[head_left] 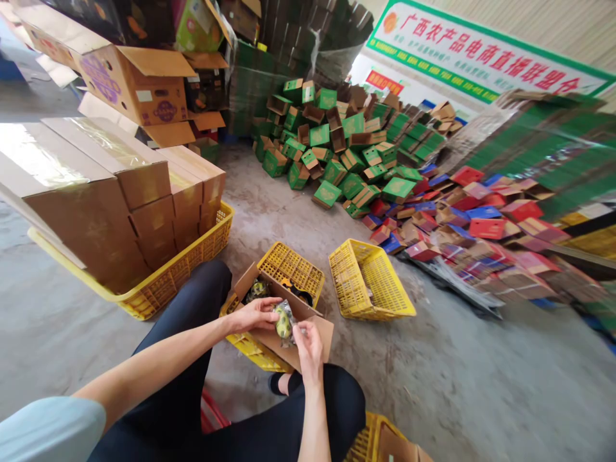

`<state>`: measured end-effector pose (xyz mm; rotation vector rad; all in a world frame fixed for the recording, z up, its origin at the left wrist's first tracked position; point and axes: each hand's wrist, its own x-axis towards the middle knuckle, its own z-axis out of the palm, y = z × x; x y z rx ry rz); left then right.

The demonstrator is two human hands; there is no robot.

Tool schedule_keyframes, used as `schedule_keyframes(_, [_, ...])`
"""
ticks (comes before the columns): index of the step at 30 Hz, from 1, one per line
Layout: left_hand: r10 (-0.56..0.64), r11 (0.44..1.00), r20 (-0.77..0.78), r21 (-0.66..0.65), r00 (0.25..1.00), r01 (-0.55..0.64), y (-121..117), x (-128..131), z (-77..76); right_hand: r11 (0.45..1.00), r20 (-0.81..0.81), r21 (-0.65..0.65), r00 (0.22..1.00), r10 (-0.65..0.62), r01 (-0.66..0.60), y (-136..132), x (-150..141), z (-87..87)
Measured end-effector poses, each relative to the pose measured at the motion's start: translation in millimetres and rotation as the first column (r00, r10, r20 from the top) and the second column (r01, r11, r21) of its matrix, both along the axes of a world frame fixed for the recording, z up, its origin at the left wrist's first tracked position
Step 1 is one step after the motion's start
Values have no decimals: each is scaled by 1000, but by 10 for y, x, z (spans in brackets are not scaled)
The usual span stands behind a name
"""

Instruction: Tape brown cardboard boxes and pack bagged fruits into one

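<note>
Over an open cardboard box (326,332) between my knees, both hands are on a clear plastic bag with green-yellow fruit (283,323) in it. My left hand (254,314) pinches the bag from the left, fingers closed at its upper edge. On the other side my right hand (309,346) grips the bag's loose plastic with thumb and fingers. Another bagged dark green and yellow bundle (258,290) lies inside the box at its left end. The box rests on a yellow plastic crate (255,351). A black and orange object (297,292), kind unclear, lies just behind the box.
To the left, a long yellow crate (187,263) holds taped cartons (86,218). Another yellow crate (373,282) stands at front right. Green boxes (327,192) and red and blue boxes (486,228) lie heaped behind. One more crate (368,439) sits beside my right leg.
</note>
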<state>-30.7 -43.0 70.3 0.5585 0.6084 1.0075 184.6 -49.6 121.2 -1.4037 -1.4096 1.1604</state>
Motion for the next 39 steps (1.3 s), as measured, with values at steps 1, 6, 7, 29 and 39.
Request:
schedule_keyframes(1, [15, 1000, -4, -3, 1000, -15, 2, 2, 1, 999, -59, -39, 998, -38, 35, 1, -16, -16])
schedule_keyframes(6, [45, 997, -24, 63, 999, -44, -9, 0, 56, 965, -197, -261, 979, -58, 5, -25, -53, -95])
schedule_keyframes(7, [43, 997, -30, 72, 999, -41, -11, -2, 66, 958, -199, -284, 980, -27, -31, -28, -44, -102])
schedule_keyframes(29, [244, 965, -286, -25, 927, -261, 93, 49, -62, 998, 8, -62, 1000, 26, -25, 76, 44, -131])
schedule_keyframes(39, [272, 957, -267, 179, 924, -230, 79, -40, 63, 1000, -122, -10, 993, -8, 6, 92, 102, -221])
